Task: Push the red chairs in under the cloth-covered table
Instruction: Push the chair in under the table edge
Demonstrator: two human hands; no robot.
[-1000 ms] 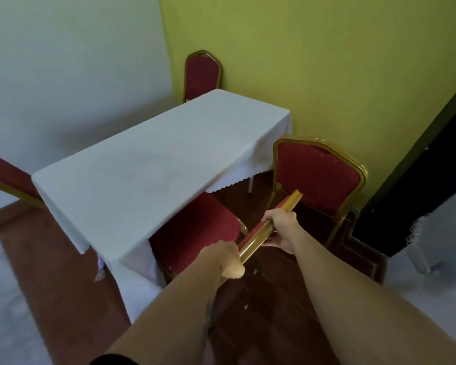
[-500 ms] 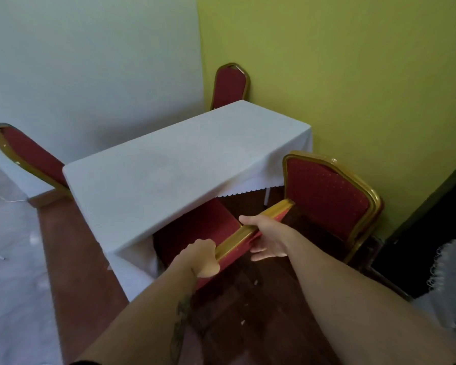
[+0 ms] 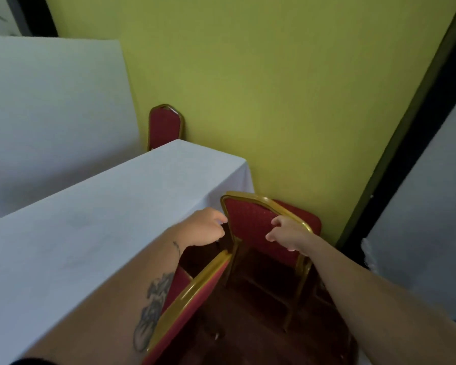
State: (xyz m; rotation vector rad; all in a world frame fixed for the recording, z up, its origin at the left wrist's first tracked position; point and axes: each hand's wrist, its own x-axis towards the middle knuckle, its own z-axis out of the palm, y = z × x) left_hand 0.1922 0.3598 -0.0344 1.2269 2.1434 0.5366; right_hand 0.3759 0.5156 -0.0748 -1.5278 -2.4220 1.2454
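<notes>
The white cloth-covered table (image 3: 90,219) fills the left of the view. One red chair with a gold frame (image 3: 192,293) stands close against the table's near side, its seat partly under the cloth, below my left forearm. A second red chair (image 3: 250,227) stands at the table's corner by the yellow wall, its back facing me. My left hand (image 3: 206,229) is at the left edge of that chair's back, fingers loosely curled beside the gold rim. My right hand (image 3: 287,235) is spread in front of the backrest's right side, close to the rim. A third red chair (image 3: 165,127) stands at the table's far end.
A yellow wall (image 3: 287,101) runs right behind the second chair. A dark door frame (image 3: 395,159) and a pale panel (image 3: 427,206) stand to the right. The floor (image 3: 253,325) beneath the chairs is dark wood. A white wall (image 3: 50,101) rises beyond the table.
Both hands have let go of the first chair's back, which now stands closer to the table. I have moved forward and both hands now reach the second chair by the yellow wall.
</notes>
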